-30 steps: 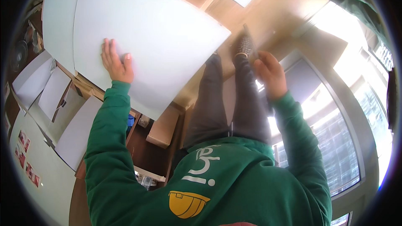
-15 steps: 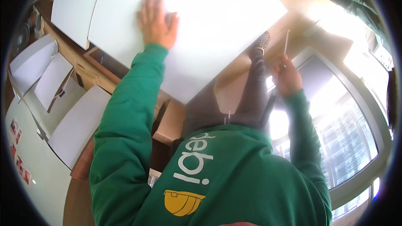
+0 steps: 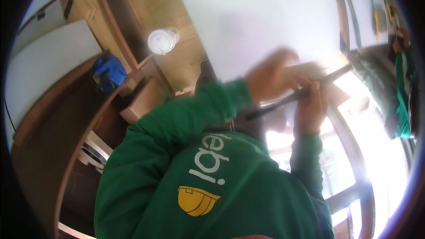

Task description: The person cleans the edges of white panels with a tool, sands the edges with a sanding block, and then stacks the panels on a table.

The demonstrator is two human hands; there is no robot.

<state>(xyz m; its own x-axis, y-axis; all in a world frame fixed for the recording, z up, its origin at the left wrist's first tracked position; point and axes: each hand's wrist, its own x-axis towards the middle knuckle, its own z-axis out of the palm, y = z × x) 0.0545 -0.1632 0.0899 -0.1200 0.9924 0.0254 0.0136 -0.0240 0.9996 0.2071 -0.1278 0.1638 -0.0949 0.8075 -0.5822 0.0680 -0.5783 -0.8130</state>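
Right fingers: grasped the long dark bar, slanting in front of the torso.
Left hand: swept off the white panel toward that bar, blurred; grip impossible to tell.
Upshot: attention shifted from panel to bar.
White bucket: stood left of the panel, contents hidden.

board: ahead | bucket: left of board | tool: right of board, on panel
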